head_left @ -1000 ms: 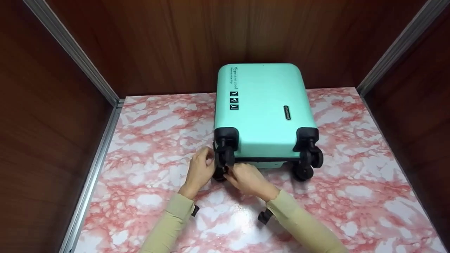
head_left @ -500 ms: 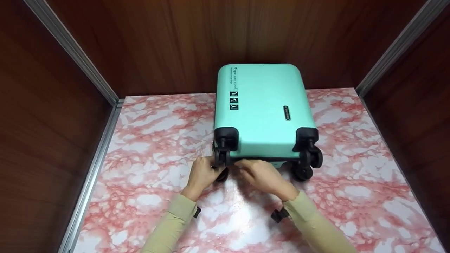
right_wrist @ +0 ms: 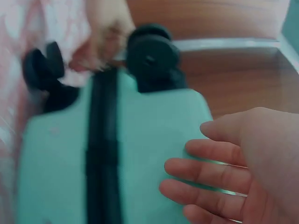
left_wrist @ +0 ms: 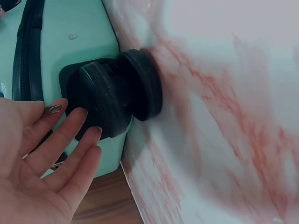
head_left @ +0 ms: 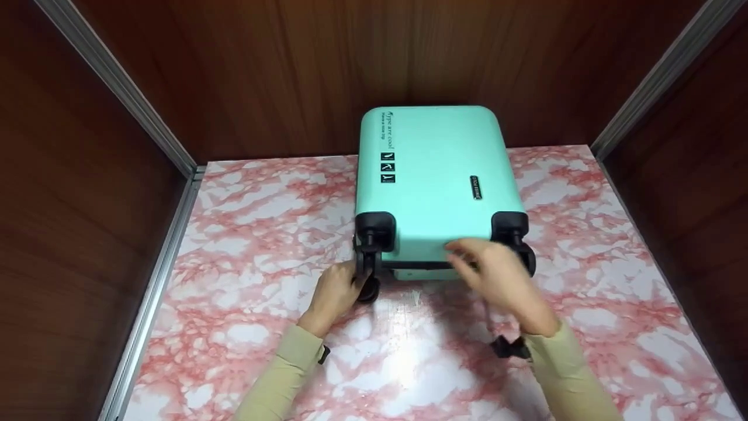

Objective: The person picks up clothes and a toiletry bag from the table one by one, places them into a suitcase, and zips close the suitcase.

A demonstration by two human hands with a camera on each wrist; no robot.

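Observation:
A mint-green suitcase (head_left: 435,158) lies flat, with its black wheels (head_left: 369,263) toward me. My left hand (head_left: 333,295) is at its near left corner, beside the wheels. In the left wrist view, thumb and forefinger pinch a small metal zipper pull (left_wrist: 52,110); the other fingers are spread near a wheel (left_wrist: 105,98). A black zipper (left_wrist: 25,60) runs along the suitcase's side. My right hand (head_left: 505,283), slightly blurred, is in front of the near right wheels and holds nothing. Its loosely bent fingers (right_wrist: 205,170) appear close to the shell; whether they touch it I cannot tell.
The suitcase rests on a red-and-white marbled surface (head_left: 263,234). Brown wood-look panels (head_left: 280,76) enclose the back and both sides, with metal strips (head_left: 152,292) along their edges. Black straps (head_left: 510,347) show at the wrists.
My right hand has left the near left corner and moved right along the suitcase's near side. The left hand has moved slightly down and stays by the left wheels. The suitcase has hardly moved.

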